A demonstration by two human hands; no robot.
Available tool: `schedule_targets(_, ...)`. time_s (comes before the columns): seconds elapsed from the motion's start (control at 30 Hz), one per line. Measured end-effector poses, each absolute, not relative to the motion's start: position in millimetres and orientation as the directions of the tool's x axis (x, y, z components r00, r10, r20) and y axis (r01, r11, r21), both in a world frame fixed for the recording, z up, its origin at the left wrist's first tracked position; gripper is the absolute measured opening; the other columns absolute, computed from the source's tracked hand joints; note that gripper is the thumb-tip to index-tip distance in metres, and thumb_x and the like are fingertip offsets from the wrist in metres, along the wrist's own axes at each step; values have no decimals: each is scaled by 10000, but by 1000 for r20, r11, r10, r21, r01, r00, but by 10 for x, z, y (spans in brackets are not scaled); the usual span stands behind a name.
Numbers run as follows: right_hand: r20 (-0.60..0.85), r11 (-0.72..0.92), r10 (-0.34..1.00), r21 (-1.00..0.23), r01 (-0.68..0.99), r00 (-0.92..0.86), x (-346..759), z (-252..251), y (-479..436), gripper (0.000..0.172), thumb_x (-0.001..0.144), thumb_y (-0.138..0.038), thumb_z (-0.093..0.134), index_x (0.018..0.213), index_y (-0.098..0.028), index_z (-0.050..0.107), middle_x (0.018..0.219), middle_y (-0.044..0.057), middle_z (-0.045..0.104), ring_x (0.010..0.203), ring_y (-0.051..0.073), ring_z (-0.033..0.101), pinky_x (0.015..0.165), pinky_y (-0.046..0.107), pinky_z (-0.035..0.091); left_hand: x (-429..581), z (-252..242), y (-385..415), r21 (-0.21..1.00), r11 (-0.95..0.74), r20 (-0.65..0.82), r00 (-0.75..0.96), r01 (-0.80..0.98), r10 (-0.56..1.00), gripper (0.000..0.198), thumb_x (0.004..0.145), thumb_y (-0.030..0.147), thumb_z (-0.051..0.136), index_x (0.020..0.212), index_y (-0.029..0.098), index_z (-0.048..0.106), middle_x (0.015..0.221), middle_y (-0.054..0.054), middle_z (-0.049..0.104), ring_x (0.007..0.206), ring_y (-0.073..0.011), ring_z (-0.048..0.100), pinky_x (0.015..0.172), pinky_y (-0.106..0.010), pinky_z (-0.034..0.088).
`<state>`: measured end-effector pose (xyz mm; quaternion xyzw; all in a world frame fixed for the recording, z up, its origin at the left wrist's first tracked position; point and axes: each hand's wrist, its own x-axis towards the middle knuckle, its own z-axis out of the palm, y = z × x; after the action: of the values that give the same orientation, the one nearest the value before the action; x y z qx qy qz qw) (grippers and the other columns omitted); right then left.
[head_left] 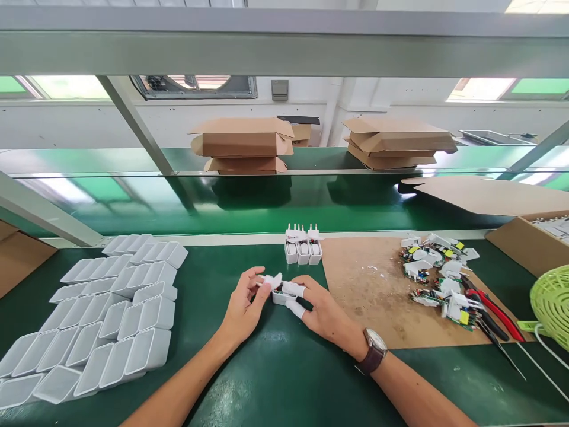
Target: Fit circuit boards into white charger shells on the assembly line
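LH [245, 303]: wht pc [275, 280], RH [328, 309]: wht case [281, 299]

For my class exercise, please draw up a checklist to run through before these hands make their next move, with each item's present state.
1. Left hand grips the small white piece: ok.
2. Right hand holds the white case: ok.
3. White finger covers worn on the right thumb and a finger: ok.
4. Contents of the held case properly seated: cannot tell, too small and partly covered.
5. Thin pointed tool wholly on the brown sheet: not ok, its tip reaches past the edge.
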<state>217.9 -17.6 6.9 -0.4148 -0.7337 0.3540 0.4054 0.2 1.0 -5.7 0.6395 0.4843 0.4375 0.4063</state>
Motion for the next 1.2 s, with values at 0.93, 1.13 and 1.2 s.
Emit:
schedule_targets(0.93, 419, 366, 908, -811, 457, 15, 2562, -130, 276, 514, 914, -205, 499, 1427, -197, 472, 1313, 160, 664, 1211, 276, 667, 1045, 514, 563, 364, 105, 681, 907, -146, 143, 38, 394, 989, 883, 763, 223, 728, 1544, 207, 318, 1349, -154, 631, 1051, -259, 694, 995, -473, 545)
schedule_targets(1.13, 540, 399, 841, -583, 708, -30, 2596, -139, 161, 539, 957, -245, 430, 1492, -177, 410, 1391, 187, 605, 1303, 337, 595, 1086, 598, 507, 353, 137, 398, 825, -272, 254, 104, 496, 962, 874, 793, 236, 729, 1560, 232, 310, 1508, -165, 523, 1274, -293, 619, 1068, -476, 522)
schedule_targets(1.2, 590, 404, 806, -498, 768, -42, 2579, -140, 134, 545, 973, -258, 407, 1510, -163, 391, 1409, 196, 587, 1293, 354, 594, 1080, 609, 505, 54, 230, 317, 663, -391, 368, 177, 638, 913, 768, 843, 288, 700, 1536, 254, 370, 1523, -141, 511, 1379, -308, 535, 1144, -510, 457)
